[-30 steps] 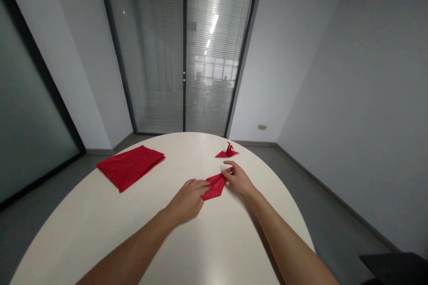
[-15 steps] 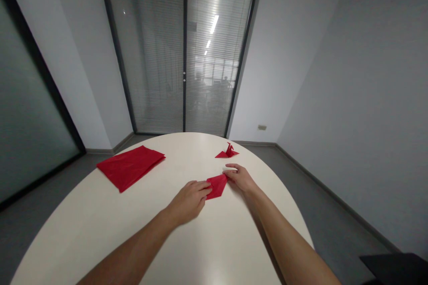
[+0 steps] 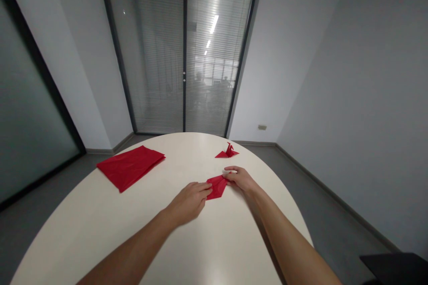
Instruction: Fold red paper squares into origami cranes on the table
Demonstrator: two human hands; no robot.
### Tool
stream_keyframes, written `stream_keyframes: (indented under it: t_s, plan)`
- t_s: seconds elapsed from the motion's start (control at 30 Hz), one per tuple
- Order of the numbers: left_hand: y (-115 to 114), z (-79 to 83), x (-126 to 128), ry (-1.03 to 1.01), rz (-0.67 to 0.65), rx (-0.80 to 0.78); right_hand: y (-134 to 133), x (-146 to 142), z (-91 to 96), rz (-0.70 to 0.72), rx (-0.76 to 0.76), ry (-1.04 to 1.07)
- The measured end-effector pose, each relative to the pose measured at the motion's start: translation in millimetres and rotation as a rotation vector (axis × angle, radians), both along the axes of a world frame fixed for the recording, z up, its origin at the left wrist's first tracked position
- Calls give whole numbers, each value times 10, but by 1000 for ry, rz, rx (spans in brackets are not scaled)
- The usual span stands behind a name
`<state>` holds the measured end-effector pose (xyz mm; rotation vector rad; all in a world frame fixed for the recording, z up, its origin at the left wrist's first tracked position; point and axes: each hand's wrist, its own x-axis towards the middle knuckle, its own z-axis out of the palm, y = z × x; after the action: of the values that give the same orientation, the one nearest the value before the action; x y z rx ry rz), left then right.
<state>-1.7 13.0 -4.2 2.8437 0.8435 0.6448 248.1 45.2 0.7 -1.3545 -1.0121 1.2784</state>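
Note:
A small folded piece of red paper (image 3: 217, 188) lies on the white round table between my hands. My left hand (image 3: 190, 201) rests on its left end, fingers together and pressing it down. At the upper right corner, my right hand (image 3: 241, 179) pinches the paper between thumb and fingertips, and a small red tip shows just past the fingers. Beyond my right hand stands a red origami crane (image 3: 229, 151) with its wings spread. Part of the folded paper is hidden under my left fingers.
Towards the table's left edge lies a stack of larger red paper sheets (image 3: 132, 167). The round white table (image 3: 200, 249) ends in a curved edge in front of glass doors with blinds (image 3: 214, 93). A dark object (image 3: 397, 267) shows at the lower right.
My right hand has shifted slightly nearer and right, lifting or folding the paper's upper right corner, so a tip now shows beyond the fingers. My left hand stays in place.

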Motion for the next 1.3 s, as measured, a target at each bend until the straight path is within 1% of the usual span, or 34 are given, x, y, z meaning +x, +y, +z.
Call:
stream_keyframes:
  t_s: [0.33,0.47,0.6,0.7,0.77,0.8,0.83,0.87,0.93,0.97,1.0,1.03,1.1,1.2,1.3]
  plan:
    - [-9,-25,12,-29,28,-22,54,43,-5,-66,34,15]
    - [1,-37,-2,-38,19,-13,35,5,-17,-47,41,-4]
    - [1,-28,-9,-28,0,-2,29,-4,-75,-15,95,-189]
    - [-15,-18,4,-16,33,0,24,-1,-76,-64,146,-316]
    - [-30,-17,14,-12,87,4,-10,-38,-29,-90,233,-443]
    - [-37,-17,19,-13,117,5,-42,-75,4,-82,347,-616]
    - [-43,-17,23,-16,144,4,-82,-125,40,-26,463,-778]
    - [-48,-15,28,-18,164,1,-129,-184,73,63,556,-884]
    - [-54,-3,37,-24,181,-14,-231,-310,117,307,664,-992]
    - [-57,7,42,-28,182,-24,-279,-365,126,429,687,-1030]
    - [-59,18,47,-34,180,-36,-321,-408,125,509,676,-1056]
    - [-61,28,51,-40,176,-47,-352,-437,118,581,633,-1076]
    - [-64,36,55,-49,177,-64,-384,-450,91,643,496,-1114]
    - [-59,-1,48,-42,194,-62,-366,-394,52,630,338,-1175]
    - [-44,-69,30,-35,220,-34,-326,-329,35,570,289,-1211]
